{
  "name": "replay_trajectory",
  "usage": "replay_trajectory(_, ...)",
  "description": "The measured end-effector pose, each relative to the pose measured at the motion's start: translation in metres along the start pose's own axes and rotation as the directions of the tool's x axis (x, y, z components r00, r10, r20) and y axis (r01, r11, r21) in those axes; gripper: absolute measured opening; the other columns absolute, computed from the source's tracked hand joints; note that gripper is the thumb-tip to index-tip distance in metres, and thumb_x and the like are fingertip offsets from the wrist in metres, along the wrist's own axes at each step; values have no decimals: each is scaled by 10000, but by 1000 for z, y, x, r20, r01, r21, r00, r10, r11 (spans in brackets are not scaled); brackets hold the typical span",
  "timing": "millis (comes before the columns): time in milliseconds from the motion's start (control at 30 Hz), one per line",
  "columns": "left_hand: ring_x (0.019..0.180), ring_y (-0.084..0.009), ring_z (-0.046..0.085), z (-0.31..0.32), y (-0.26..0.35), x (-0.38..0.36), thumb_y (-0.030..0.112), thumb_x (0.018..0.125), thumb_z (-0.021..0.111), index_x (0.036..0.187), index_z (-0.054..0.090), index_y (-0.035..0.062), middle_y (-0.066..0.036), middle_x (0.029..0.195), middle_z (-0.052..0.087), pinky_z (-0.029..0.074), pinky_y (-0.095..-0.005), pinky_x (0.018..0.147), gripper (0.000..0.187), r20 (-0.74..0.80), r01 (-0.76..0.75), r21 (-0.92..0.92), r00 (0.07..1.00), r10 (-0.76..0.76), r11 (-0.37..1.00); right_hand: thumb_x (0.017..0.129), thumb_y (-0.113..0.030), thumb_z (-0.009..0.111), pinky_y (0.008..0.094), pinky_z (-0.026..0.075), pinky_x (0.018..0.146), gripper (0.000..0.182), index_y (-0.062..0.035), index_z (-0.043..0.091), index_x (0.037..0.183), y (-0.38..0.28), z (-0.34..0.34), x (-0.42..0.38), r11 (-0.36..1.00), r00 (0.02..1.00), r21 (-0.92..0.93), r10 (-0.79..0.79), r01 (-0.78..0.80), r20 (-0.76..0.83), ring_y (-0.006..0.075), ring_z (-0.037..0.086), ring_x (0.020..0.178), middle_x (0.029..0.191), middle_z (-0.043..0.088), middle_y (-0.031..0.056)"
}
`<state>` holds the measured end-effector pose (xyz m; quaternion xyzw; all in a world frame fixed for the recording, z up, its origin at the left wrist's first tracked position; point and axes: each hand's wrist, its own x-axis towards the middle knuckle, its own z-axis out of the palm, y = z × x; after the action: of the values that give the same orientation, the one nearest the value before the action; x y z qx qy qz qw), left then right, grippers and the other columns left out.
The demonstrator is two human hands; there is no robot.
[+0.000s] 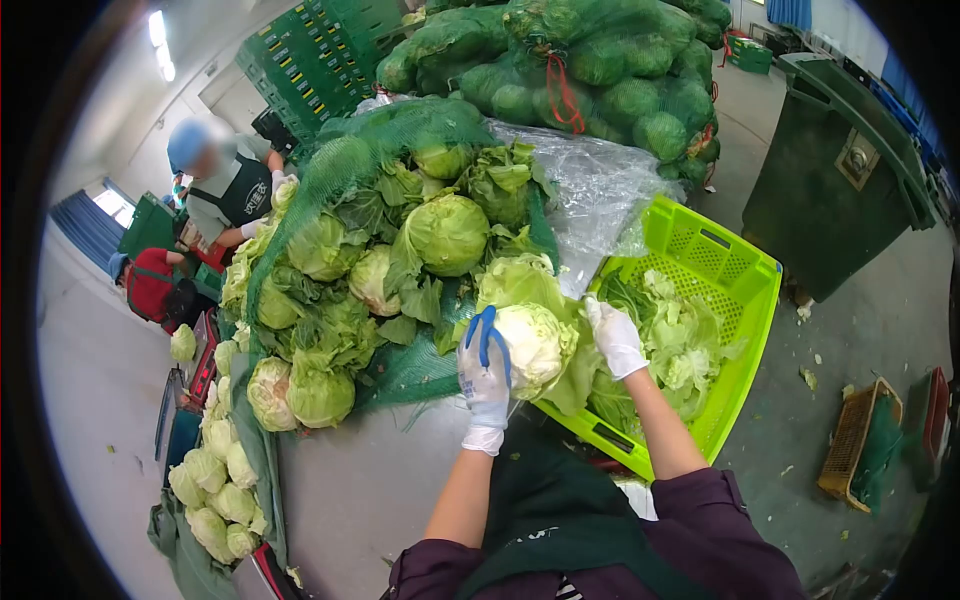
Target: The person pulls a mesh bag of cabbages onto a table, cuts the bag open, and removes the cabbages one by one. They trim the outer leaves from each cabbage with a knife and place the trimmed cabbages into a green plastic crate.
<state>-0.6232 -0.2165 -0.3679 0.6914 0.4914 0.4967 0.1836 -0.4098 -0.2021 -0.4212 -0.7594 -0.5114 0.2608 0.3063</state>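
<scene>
At centre frame, the gloved left hand (486, 372) grips a blue-handled tool (488, 335) beside the cabbage head (535, 345), while the right hand (614, 337), fingers curled on loose outer leaves, steadies it above the lime crate (745, 300), positioned to catch trimmings.

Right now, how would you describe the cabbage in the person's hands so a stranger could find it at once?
Start at the bright lime-green crate on the right. At its left edge, the left hand and the right hand, both in white gloves, hold one cabbage. Unlike the dark, leafy heads in the green net, it is pale, with loose outer leaves hanging down.
</scene>
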Motion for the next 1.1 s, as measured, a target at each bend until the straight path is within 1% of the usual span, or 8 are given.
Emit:
replay_trajectory(167,1134,-308,518,-9,-13,9,154,961,444,1227,543,-5,-174,1214,569,376,-369,1000,324,15,74,-173,997,-73,982,799,-580,620,415,497,784,707,-14,545,1216,-30,1,-45,965,975,219,-103,146,-196,355,654,869,923,687,168)
replay_trajectory(267,1139,-321,515,-18,-15,16,151,952,474,1239,537,-2,-186,1223,548,398,-374,982,331,132,95,-154,988,-75,984,771,-342,757,275,459,486,537,13,579,1133,-42,3,-50,756,931,619,-37,-212,364,119,577,546,744,641,48)
replay_trajectory(367,1149,-343,501,-27,-5,35,184,938,512,1261,529,11,-201,1251,507,413,-386,969,366,135,73,-25,988,-69,997,781,-286,752,215,390,416,450,4,602,1091,-46,-6,-45,749,903,641,-144,-168,404,46,476,461,683,584,-2)
replay_trajectory(433,1180,-363,473,-29,23,36,276,869,620,1303,511,65,-217,1276,468,418,-407,966,495,181,97,-51,980,-86,994,787,-247,734,221,397,426,399,1,613,1075,-48,-7,-44,765,906,625,-144,-152,398,56,492,468,661,581,-8)
replay_trajectory(500,1211,-370,445,-30,35,24,359,757,722,1329,496,119,-220,1281,465,407,-421,979,660,400,-135,470,914,-74,872,777,-206,707,213,403,447,352,-19,633,1067,-44,0,-44,720,898,683,-212,-123,386,56,497,482,670,591,-15)
replay_trajectory(733,1228,-281,448,-43,-26,33,208,702,764,1365,438,80,-161,1321,463,396,-376,1007,749,449,185,-65,883,-137,981,706,-258,654,306,485,565,330,-27,689,939,-61,17,-16,852,927,498,-306,164,218,171,569,527,609,605,119)
replay_trajectory(900,1134,-158,501,-61,-26,19,41,783,674,1368,419,41,-91,1260,500,434,-295,974,638,450,578,-619,816,-363,532,731,-268,628,378,512,616,269,-28,694,834,2,7,26,996,996,37,-83,83,18,330,642,641,710,655,195)
replay_trajectory(1100,1108,-144,506,-38,-46,9,244,861,671,1353,421,28,-103,1247,498,416,-275,950,592,182,501,-534,855,-486,681,914,-407,521,463,494,602,577,-65,374,1354,28,-33,-5,979,943,-191,9,-77,-333,379,635,670,740,638,234)
